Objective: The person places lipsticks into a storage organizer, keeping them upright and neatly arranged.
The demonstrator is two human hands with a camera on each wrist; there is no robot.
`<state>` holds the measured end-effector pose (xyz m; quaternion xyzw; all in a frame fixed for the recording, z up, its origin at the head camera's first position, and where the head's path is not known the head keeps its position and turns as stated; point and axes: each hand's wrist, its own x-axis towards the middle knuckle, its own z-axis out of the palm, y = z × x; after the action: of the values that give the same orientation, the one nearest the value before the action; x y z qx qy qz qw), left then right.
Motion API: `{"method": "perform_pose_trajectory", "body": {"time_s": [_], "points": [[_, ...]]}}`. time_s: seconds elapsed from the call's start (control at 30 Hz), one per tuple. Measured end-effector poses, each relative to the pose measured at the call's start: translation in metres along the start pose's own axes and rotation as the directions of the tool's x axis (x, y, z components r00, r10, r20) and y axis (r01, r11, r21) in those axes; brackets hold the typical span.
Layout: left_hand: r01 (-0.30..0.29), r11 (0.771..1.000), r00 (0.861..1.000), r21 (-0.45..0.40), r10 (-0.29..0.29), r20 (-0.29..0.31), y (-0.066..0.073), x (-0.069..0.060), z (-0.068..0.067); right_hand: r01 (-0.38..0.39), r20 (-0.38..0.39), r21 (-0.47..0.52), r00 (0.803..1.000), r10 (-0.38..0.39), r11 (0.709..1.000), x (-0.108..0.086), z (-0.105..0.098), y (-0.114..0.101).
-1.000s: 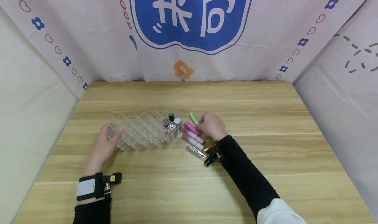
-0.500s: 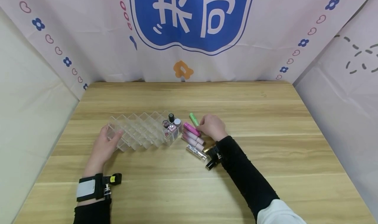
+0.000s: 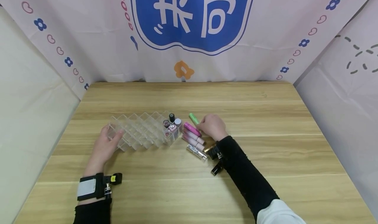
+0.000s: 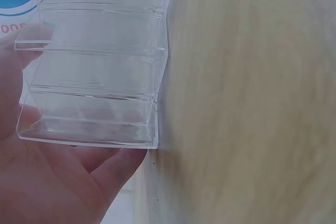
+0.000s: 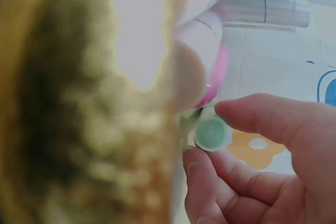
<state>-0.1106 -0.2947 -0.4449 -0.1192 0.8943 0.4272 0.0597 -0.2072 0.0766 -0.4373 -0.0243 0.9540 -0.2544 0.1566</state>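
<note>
My left hand (image 3: 104, 145) holds the left end of a clear acrylic lipstick organizer (image 3: 141, 130), thumb on the near side; the left wrist view shows fingers under its end wall (image 4: 89, 129). Several lipsticks and bottles (image 3: 172, 127) stand in its right-end slots. My right hand (image 3: 214, 127) pinches a slim green tube (image 3: 193, 119) lying on the table; its round pale green end (image 5: 211, 134) sits between thumb and fingers in the right wrist view. Beside it lie a magenta tube (image 3: 192, 129), pale pink tubes (image 3: 193, 141) and a silver tube (image 3: 197, 152).
A gold tube (image 3: 209, 149) lies near my right wrist and fills the left of the right wrist view, blurred (image 5: 89, 103). A black tube (image 3: 217, 169) lies partly under the right sleeve. Printed cloth (image 3: 118, 60) hangs behind the wooden table (image 3: 165, 191).
The black tube has rolled nearer and to the right, beside the right sleeve. Both hands and the organizer stay almost where they were.
</note>
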Motion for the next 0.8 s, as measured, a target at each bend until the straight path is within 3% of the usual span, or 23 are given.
{"method": "perform_pose_trajectory", "body": {"time_s": [0.43,0.8], "points": [[0.002,1.0,1.0,0.005,-0.002,-0.001,0.0002,0.0008,-0.0003,0.018,-0.076,0.129,0.997,-0.008,0.992,0.0003,-0.0076,-0.0039],[-0.006,1.0,1.0,-0.002,0.005,-0.006,-0.0005,-0.0008,0.0001,0.068,-0.157,0.246,0.987,-0.029,0.967,0.0002,-0.0058,-0.0066]]}}
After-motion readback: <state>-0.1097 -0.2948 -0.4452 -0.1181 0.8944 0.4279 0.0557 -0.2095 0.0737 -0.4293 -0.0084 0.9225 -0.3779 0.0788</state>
